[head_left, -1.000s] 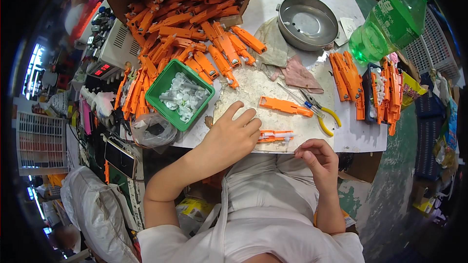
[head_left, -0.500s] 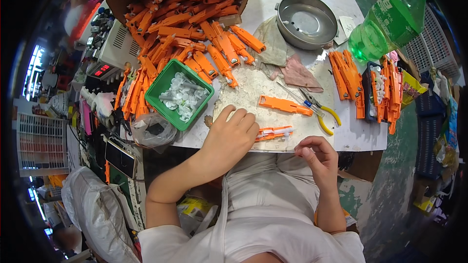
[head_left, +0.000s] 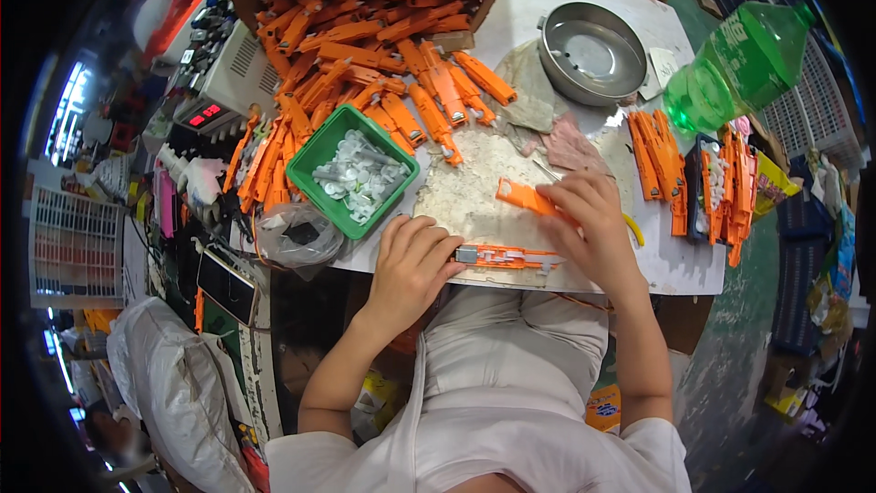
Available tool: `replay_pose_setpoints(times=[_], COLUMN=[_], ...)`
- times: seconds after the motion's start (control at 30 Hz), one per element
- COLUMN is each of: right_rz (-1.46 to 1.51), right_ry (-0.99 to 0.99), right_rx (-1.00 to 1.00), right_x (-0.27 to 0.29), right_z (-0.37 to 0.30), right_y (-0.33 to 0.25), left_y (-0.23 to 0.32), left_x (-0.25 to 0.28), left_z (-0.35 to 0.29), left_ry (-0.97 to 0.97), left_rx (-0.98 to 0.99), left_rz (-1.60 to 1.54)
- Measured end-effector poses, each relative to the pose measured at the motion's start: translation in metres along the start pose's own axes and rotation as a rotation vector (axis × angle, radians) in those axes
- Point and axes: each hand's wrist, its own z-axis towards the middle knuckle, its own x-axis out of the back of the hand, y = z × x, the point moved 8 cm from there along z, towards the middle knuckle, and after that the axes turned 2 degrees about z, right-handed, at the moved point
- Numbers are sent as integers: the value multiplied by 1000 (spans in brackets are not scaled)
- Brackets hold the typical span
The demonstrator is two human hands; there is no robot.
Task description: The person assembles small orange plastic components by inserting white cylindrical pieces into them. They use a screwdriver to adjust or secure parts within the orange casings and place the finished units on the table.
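An opened orange plastic housing (head_left: 511, 258) lies near the table's front edge, with white parts inside and a grey metal block at its left end. My left hand (head_left: 412, 260) pinches that end between thumb and fingers. Just beyond it is a matching orange plastic cover (head_left: 518, 194), smooth side up. My right hand (head_left: 591, 224) has its fingers curled over the cover's right end and grips it, hiding that part. Behind this hand are pliers (head_left: 634, 230), with only a piece of yellow handle showing.
A green bin (head_left: 301, 171) of small white parts stands left of centre, before a heap of orange housings (head_left: 383, 59). A metal bowl (head_left: 598, 84), cloths (head_left: 577, 144) and a green bottle (head_left: 744, 59) lie farther back. More orange pieces (head_left: 657, 160) are at right.
My right hand has moved up and forward from the table edge onto the orange cover. My left hand has shifted back toward me to the housing's left end, uncovering its metal block.
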Motion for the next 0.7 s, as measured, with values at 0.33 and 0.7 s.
replay_pose_setpoints(times=[0.33,0.7], right_rz=[-72,-98], right_ry=[-164,-131], right_rx=[130,66], right_x=[-29,-4], right_z=[-13,-17], right_y=[-53,-43], left_y=[-5,-4], left_x=[1,-1], left_z=[-3,-1], left_ry=[17,29], left_rx=[35,-1], left_rz=[-58,-93])
